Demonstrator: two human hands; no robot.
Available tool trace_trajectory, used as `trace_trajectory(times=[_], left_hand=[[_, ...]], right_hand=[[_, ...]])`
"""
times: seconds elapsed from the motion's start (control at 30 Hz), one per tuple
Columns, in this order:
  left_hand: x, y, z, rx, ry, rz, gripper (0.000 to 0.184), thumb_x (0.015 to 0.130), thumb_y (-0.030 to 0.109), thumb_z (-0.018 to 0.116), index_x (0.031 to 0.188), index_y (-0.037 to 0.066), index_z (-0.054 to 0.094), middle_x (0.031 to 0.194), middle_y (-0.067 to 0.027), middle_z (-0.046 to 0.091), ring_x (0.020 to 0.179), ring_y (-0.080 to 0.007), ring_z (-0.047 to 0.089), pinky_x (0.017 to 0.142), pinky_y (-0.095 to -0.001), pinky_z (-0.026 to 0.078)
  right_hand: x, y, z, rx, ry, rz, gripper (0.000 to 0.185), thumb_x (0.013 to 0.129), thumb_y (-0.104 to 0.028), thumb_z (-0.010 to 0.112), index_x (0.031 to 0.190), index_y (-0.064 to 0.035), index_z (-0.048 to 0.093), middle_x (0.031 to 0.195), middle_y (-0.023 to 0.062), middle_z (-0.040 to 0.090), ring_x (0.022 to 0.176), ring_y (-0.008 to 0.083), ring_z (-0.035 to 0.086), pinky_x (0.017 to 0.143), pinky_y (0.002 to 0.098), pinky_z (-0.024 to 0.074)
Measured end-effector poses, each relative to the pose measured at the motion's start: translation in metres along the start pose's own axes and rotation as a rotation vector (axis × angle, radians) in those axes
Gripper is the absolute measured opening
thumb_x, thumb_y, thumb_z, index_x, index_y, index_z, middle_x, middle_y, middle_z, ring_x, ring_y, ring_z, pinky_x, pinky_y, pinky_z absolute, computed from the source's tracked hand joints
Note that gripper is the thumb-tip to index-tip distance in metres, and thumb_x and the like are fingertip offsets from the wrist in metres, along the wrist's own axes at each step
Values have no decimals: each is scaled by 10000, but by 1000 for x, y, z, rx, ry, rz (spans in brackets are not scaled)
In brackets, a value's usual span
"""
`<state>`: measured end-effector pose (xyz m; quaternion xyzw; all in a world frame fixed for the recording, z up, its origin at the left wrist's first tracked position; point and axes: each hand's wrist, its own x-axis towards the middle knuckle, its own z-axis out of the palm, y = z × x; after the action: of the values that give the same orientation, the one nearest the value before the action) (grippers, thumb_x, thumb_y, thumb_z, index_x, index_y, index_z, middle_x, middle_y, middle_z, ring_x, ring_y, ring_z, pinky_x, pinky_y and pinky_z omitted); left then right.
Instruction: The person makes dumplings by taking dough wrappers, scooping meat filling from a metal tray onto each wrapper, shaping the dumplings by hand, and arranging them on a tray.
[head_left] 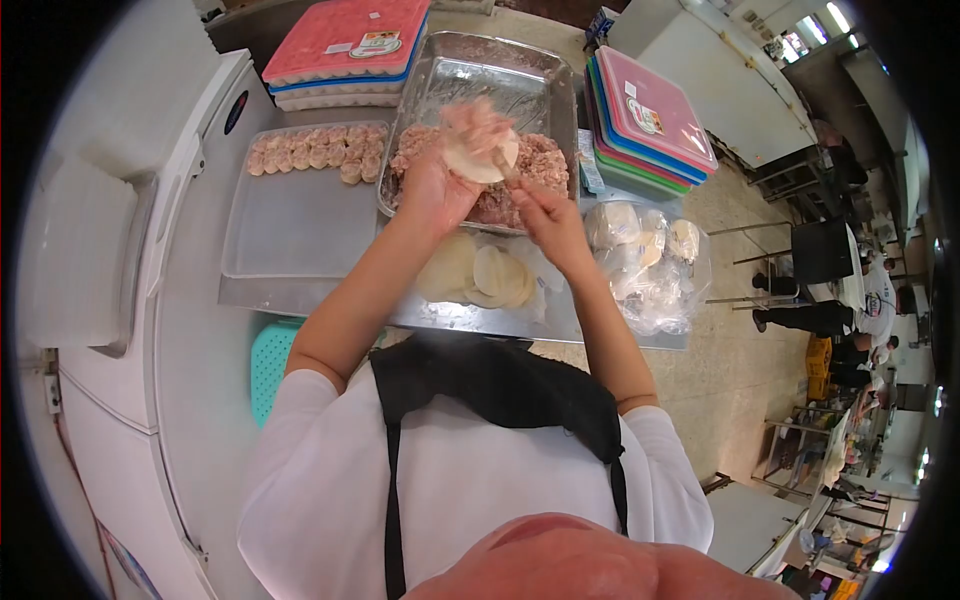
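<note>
1. Two bare hands over the pan [485,65], left [440,198] and right [555,228].
2. Left: fingers cupped half open, under a pale wrapper [477,163] topped with a blurred pink lump [480,122].
3. Right: fingers [530,200] pinched shut on a thin tool [511,182], mostly hidden, at the wrapper's edge.
4. Below both hands, ground meat [540,163] in the near part of the pan.
5. Nearer on the counter [450,318], loose wrappers [500,277]; at right, a clear bag [650,270] of packs.
6. At left, a tray [295,225] with rows of pieces [310,150] along its far side.
7. White labels on the red lid [345,35] and pink lid [655,95], print too small to read.
8. Dark oval badge [236,112] on the white appliance [215,165], likewise unreadable.
</note>
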<state>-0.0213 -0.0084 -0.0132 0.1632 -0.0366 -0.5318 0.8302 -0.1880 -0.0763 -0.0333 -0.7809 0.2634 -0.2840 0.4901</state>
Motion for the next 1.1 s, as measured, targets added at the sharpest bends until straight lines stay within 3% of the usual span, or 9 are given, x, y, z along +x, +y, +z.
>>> trace_trajectory(times=[0.13, 0.23, 0.33, 0.47, 0.57, 0.67, 0.73, 0.97, 1.1], left_hand=[[10, 14, -17, -118, 77, 58, 643, 960, 523, 366, 1209, -60, 470, 1225, -213, 537, 1155, -362, 517, 1054, -513, 375], [29, 17, -55, -73, 134, 113, 688, 952, 580, 331, 1168, -54, 484, 1180, -213, 547, 1099, -356, 536, 1023, -511, 400], [32, 21, -64, -29, 134, 128, 669, 953, 577, 331, 1137, -42, 503, 1143, -208, 555, 1050, -341, 551, 992, -494, 426], [41, 15, -64, -64, 148, 87, 628, 956, 552, 357, 1140, -29, 509, 1146, -207, 556, 1053, -326, 554, 988, -478, 430], [70, 13, -131, -330, -443, -139, 623, 954, 534, 386, 1189, -33, 494, 1181, -191, 556, 1078, -321, 550, 987, -468, 429], [23, 4, -61, -39, 84, 103, 661, 944, 552, 398, 1239, -35, 474, 1226, -178, 552, 1102, -320, 543, 996, -446, 422], [25, 6, -63, 10, 104, 113, 678, 939, 569, 395, 1278, -15, 461, 1269, -177, 535, 1152, -326, 522, 1012, -456, 408], [14, 5, -34, 51, 154, -36, 657, 915, 596, 436, 1283, 53, 483, 1306, -187, 514, 1196, -339, 494, 1012, -524, 388], [18, 7, -35, 50, 206, -41, 529, 893, 557, 512, 1054, 59, 591, 996, -128, 637, 979, -303, 592, 923, -509, 447]], right_hand=[[3, 11, -7, -424, -53, -223, 266, 905, -211, 581, 1096, -44, 660, 834, 196, 651, 737, 352, 642, 653, 387, 492], [-2, -9, -34, -752, -182, -155, 253, 893, -203, 573, 1108, -95, 650, 879, 195, 654, 768, 381, 630, 650, 432, 505], [-11, -42, -35, -912, -68, -106, 255, 899, -212, 579, 1102, -70, 637, 931, 175, 656, 830, 376, 633, 681, 451, 504], [-4, -10, -5, -816, 1, -227, 239, 903, -202, 562, 1116, -109, 617, 904, 163, 655, 802, 371, 633, 655, 464, 506], [0, 32, 3, -773, 114, -262, 229, 902, -202, 559, 1111, -123, 605, 871, 161, 652, 785, 372, 631, 636, 475, 501], [0, 39, -7, -906, 17, -92, 230, 901, -206, 562, 1104, -107, 601, 862, 177, 650, 785, 375, 632, 641, 474, 502], [-3, 25, -24, -1014, -126, 61, 228, 902, -209, 561, 1099, -101, 602, 855, 189, 648, 787, 378, 631, 646, 478, 501], [-15, 11, -14, -828, -150, -172, 221, 904, -199, 559, 1099, -102, 595, 898, 196, 640, 781, 395, 625, 644, 493, 494], [-9, -42, -38, -902, -202, -136, 231, 902, -200, 562, 1103, -90, 585, 890, 178, 622, 802, 392, 622, 653, 485, 497]])
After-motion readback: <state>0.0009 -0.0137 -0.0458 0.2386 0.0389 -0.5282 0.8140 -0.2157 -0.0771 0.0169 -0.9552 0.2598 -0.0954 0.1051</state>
